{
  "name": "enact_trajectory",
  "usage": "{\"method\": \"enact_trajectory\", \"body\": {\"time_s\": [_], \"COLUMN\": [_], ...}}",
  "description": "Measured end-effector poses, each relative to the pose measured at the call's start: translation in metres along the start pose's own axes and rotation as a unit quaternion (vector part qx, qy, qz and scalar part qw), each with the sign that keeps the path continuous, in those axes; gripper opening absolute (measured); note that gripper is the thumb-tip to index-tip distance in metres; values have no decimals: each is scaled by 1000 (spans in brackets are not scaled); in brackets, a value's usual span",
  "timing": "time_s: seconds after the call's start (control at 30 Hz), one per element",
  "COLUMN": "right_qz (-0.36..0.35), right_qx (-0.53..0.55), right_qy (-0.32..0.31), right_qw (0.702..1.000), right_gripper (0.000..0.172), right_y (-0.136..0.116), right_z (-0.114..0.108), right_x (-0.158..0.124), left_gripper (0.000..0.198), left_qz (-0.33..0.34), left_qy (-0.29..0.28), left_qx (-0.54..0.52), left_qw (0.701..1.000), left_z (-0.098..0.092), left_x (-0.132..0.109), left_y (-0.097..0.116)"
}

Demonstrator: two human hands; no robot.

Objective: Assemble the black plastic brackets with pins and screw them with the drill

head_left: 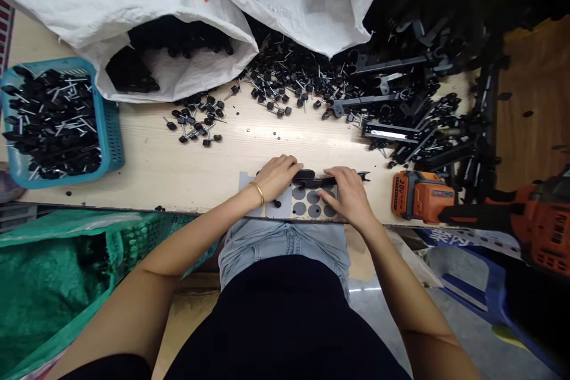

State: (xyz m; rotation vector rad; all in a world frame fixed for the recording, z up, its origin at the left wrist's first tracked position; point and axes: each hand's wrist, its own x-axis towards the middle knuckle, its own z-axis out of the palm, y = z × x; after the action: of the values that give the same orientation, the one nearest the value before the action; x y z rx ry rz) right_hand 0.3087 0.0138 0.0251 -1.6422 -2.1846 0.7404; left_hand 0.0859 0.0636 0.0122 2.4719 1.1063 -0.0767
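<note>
Head view: left hand (pixel 276 177) and right hand (pixel 350 195), fingers curled down, both pressing a long black bracket (pixel 332 179) onto a grey holed plate (pixel 307 202) at the table's (pixel 178 160) near edge. Blue basket (pixel 109 130), left, heaped with black pinned knobs; loose knobs (pixel 196 122) and finished-looking brackets (pixel 396 130) beyond; white sacks (pixel 178 18) still part full. Orange drill (pixel 423 196) rests untouched, right. Judged: well underway, much stock left.

Assembly workshop: sacks (pixel 133 6) of parts, cordless drill (pixel 512 219).
</note>
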Motion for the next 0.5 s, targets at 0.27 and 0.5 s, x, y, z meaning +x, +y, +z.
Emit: {"method": "enact_trajectory", "body": {"time_s": [0.27,0.5], "right_qz": [-59,-51], "right_qx": [-46,56], "right_qy": [-41,-107], "right_qw": [996,991], "right_gripper": [42,35], "right_y": [8,12], "right_z": [34,10], "right_x": [17,29], "left_gripper": [31,31], "left_qz": [15,40], "left_qy": [15,2], "left_qx": [-16,-23], "left_qw": [1000,999], "left_z": [9,3], "left_x": [-3,2], "left_y": [-5,-8]}}
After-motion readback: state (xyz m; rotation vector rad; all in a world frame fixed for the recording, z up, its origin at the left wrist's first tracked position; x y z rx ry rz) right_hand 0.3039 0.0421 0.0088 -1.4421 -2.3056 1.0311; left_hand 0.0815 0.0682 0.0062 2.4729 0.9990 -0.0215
